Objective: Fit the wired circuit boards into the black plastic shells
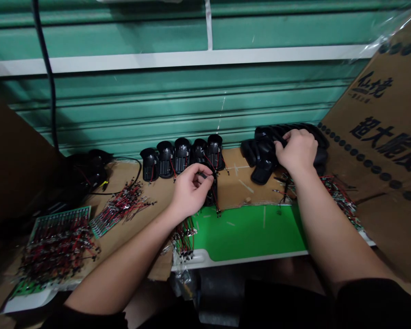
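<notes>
Fingers of the left hand (192, 191) curl in a pinch at a black shell (210, 197), thumb and forefinger nearly meeting; what lies between them is too dark to tell. The shell is at the centre of the frame, partly hidden by the hand, a red wire hanging at its right side.

Just beyond it, five more shells stand in a row (165, 160), open sides facing the camera, several with red wires. To the right, the right hand (298, 151) bends its fingers onto a pile (262, 170) of black parts; I cannot tell whether they grip one.

Under these lies cardboard (233, 194), and nearer the camera a green mat (253, 233) with a pale rim. Wired circuit boards (60, 246) fill the lower left, a smaller bundle (119, 205) beside them; more wires (340, 198) lie right of the right forearm. A printed carton (390, 137) stands at the right edge. Green slats (192, 91) span the top, a black cable (46, 59) hanging at upper left.
</notes>
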